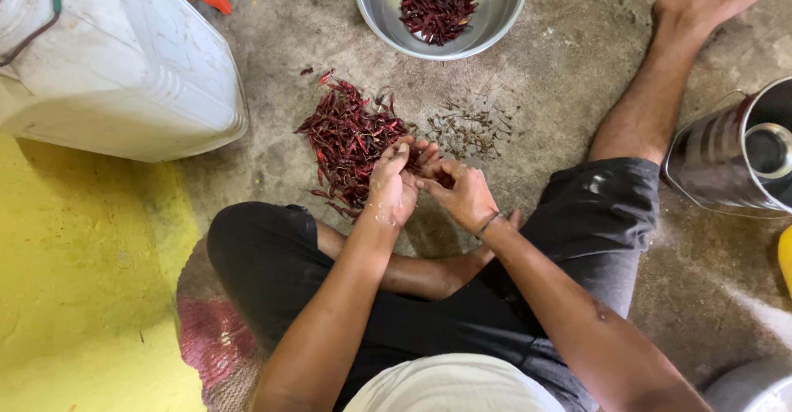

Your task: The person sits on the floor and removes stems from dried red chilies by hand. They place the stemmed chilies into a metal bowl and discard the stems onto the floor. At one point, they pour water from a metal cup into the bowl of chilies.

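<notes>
While both hands met at mid-frame, the left hand point(390, 188) and right hand point(464, 193) pinched one dried red chilli point(431, 169) between their fingertips, its long axis hidden. Just above-left lay the loose heap of dried red chillies point(351, 140); the small scatter of brown stems point(470, 127) lay above-right, and the round steel bowl point(503, 4) sat at top centre.

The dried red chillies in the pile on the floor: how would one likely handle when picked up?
The dried red chillies look shrivelled and thin, so probably very light and somewhat brittle. Loose stems lie beside the pile, suggesting stalks snap off easily. Both the left hand and right hand work one with fingertips, hinting little force is needed.
</notes>
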